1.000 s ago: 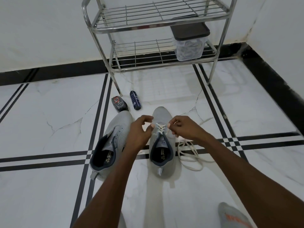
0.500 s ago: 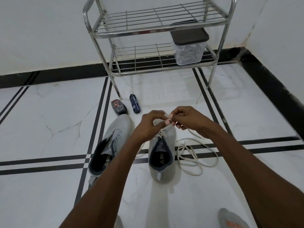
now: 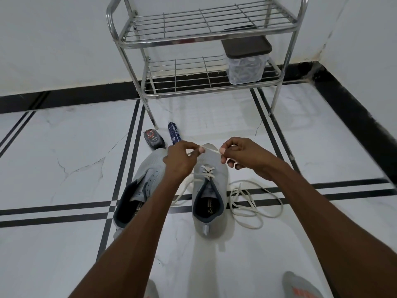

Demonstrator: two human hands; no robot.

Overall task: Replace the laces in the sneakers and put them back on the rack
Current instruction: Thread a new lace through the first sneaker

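both hands pinch the white lace [image 3: 211,149]: left hand [image 3: 180,161], right hand [image 3: 242,157], above the right sneaker [image 3: 209,196], near the rack [image 3: 204,35]. risk: slack coil on the floor snags, tugging crossings loose. left sneaker [image 3: 139,190] unlaced. lidded clear box [image 3: 246,67] on the lower shelf holds pale strands, likely laces.

shiny metal rack [image 3: 206,37], knit cloth sneakers [image 3: 211,160], glossy floor [image 3: 64,151]

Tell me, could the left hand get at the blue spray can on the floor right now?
Probably not yet: the left hand is close to the spray can with nothing between, but it pinches the lace.
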